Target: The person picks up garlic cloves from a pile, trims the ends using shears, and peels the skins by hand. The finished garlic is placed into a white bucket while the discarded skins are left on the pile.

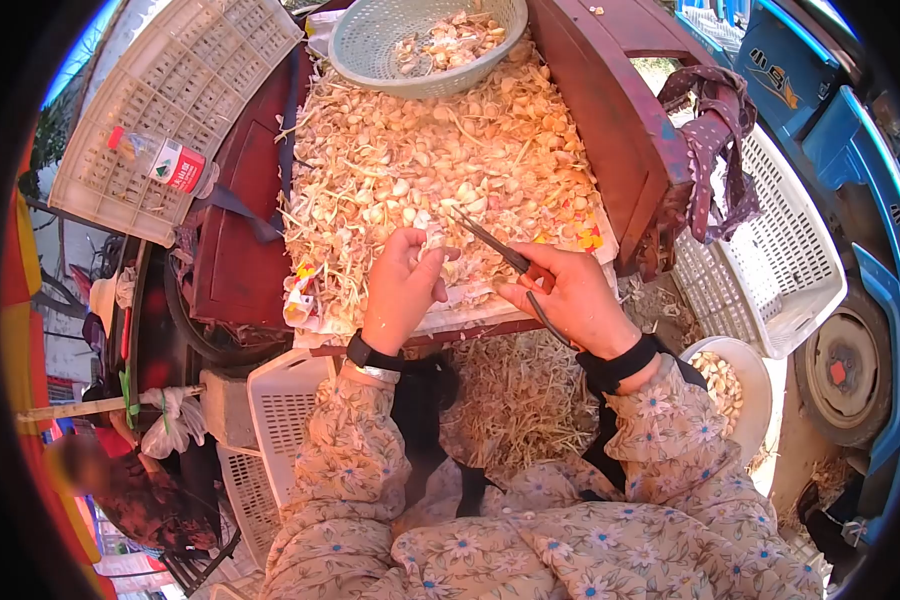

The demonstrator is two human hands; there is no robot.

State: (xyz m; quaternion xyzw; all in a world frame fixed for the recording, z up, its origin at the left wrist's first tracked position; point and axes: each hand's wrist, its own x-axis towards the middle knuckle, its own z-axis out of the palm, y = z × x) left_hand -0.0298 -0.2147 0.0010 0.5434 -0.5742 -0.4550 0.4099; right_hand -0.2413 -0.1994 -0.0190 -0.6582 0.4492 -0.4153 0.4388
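Observation:
My left hand (402, 290) is closed in a pinch, with a whitish garlic clove (433, 232) at its fingertips. In my right hand (572, 298) is a pair of dark scissors (497, 246), fingers wrapped around the handles. The blades point up and left, their tips close to the clove. Both hands are over the near edge of a broad layer of garlic cloves and dry stalks (420, 150). This garlic covers a sheet lying on a dark red wooden cart bed (610, 120).
A pale green colander (350, 50) with garlic stands at the far end. White plastic crates (760, 240) flank the cart; a bottle (165, 162) lies on the left one. A white bucket (760, 400) of peeled cloves is at right, near a blue vehicle (880, 200). Stalk scraps (515, 405) lie below.

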